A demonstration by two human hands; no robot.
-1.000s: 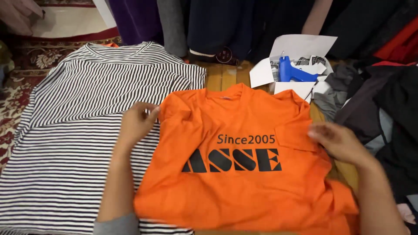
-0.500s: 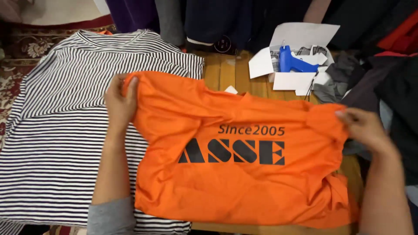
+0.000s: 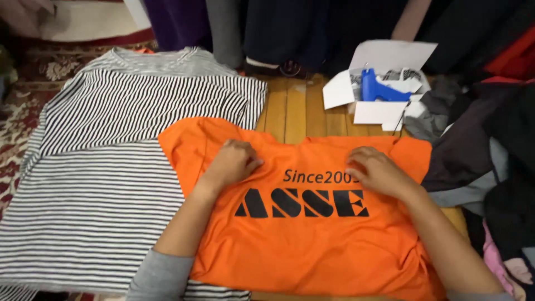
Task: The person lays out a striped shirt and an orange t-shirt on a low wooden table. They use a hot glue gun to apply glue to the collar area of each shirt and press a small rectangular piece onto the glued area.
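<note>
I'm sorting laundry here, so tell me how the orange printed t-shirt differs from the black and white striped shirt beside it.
The orange t-shirt with black lettering is one plain colour; the black and white striped shirt is thinly striped all over. The orange one looks smaller and overlaps the striped one's right edge. The left hand and right hand both press on the orange one; neither touches the striped one. Both lie spread flat, necklines away from the person.

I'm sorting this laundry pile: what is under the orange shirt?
The orange shirt overlaps the striped shirt at its left edge and lies on the wood floor. Both hands rest on it. Anything beneath its middle is covered.
</note>
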